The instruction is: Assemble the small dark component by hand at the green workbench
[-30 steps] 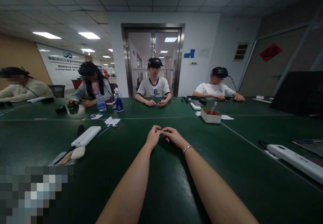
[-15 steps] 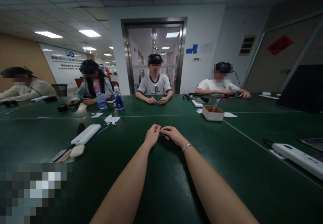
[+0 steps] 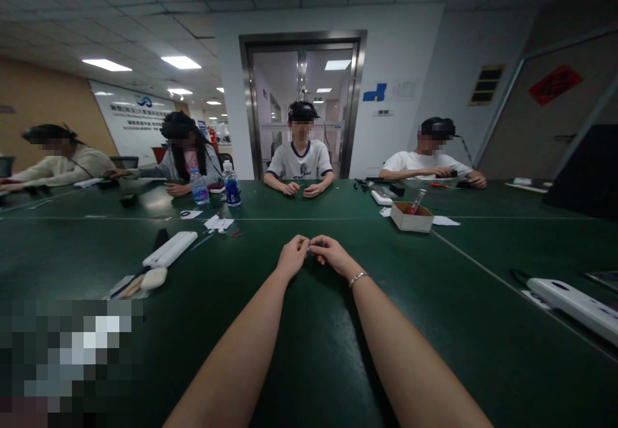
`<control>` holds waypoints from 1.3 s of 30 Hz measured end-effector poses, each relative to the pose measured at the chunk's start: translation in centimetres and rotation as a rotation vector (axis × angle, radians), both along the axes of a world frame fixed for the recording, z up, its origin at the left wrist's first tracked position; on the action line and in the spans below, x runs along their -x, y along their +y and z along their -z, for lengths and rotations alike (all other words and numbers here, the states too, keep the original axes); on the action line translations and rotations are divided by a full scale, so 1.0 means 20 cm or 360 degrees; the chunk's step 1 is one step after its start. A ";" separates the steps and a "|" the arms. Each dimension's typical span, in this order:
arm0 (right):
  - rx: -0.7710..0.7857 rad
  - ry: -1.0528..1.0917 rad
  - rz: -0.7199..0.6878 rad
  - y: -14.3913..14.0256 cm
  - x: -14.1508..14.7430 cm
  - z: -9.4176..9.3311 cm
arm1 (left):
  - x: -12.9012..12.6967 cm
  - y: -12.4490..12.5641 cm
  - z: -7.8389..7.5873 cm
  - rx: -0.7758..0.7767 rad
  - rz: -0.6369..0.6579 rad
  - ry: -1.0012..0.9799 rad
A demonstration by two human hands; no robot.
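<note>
Both my hands meet above the green table [image 3: 232, 376], straight ahead of me at the middle of the view. My left hand [image 3: 293, 256] is closed, its thumb and index finger pinched together. Opposite it, my right hand [image 3: 332, 254] is pinched too, with its fingertips touching or almost touching the left ones. A tiny greyish, shiny thing [image 3: 308, 249] shows between the fingertips. It is too small and too covered by the fingers to name. A silver bracelet [image 3: 358, 278] circles my right wrist.
Left of my hands lie a white power strip [image 3: 170, 250], a cream rounded object [image 3: 154, 278] and paper scraps [image 3: 219, 223]. Two bottles [image 3: 232, 186] stand farther back. An open cardboard box [image 3: 412, 220] is ahead on the right, a white device [image 3: 572, 306] nearer. Several people sit across the table.
The view has shifted slightly, so the room sits a little farther right. My hands stay pinched together in nearly the same place. At the left, a co-worker's arm has stretched out sideways.
</note>
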State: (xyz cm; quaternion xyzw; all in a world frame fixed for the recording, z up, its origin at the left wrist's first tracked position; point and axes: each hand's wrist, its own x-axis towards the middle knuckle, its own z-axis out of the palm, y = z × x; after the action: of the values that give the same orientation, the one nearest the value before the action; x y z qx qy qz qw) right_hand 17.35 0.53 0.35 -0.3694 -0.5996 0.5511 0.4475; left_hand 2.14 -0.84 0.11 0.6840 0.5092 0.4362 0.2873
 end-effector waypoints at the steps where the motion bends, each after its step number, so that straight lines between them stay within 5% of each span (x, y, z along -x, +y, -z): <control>1: 0.0008 0.0000 -0.0006 0.00 0.00 0.00 | 0.00 0.00 0.00 0.0004 0.0013 -0.0015; 15: 0.0163 0.0067 0.0069 -0.01 0.01 -0.01 | -0.01 0.07 0.06 -0.0082 0.0085 -0.0227; 31: 0.0150 0.0126 0.0102 0.00 0.00 0.00 | 0.00 0.02 -0.02 -0.0020 0.0279 -0.0536; 39: 0.0217 0.0194 0.0071 -0.02 0.01 -0.03 | 0.00 0.03 0.01 0.0128 0.0327 -0.0610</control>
State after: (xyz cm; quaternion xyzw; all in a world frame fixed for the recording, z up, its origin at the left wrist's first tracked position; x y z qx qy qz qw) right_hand 17.25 0.12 0.88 -0.3780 -0.5240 0.6020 0.4691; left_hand 2.20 -0.17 -0.01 0.6248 0.3899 0.5060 0.4490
